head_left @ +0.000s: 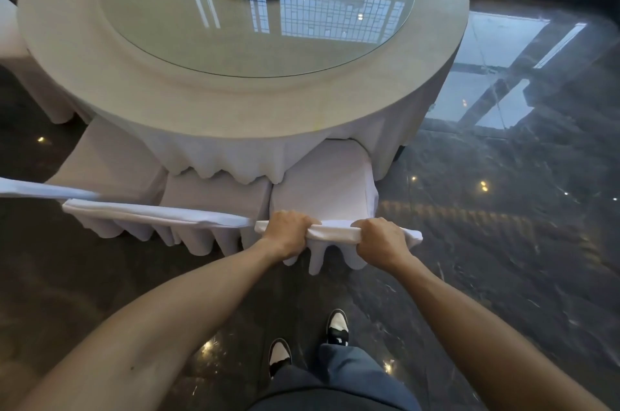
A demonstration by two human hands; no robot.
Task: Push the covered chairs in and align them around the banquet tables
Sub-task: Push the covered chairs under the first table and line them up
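I have both hands on the top edge of the rightmost covered chair (322,175): my left hand (288,231) and my right hand (382,239) each curl round the white fabric of its backrest, so my grip is clamped on the chair at two places side by side. Its seat front already sits under the hanging tablecloth of the round counter (73,51), so I judge this chair nearly home, needing perhaps a last nudge and squaring. To its left stands a second covered chair (214,199), close beside it and tucked about as deep, and beyond that a third chair (110,159) sits at a slightly different angle. Another white cover (10,31) shows at the far left edge. The right side of the counter has no chair in view, so more alignment likely remains. The glass turntable (255,8) sits in the counter's middle.
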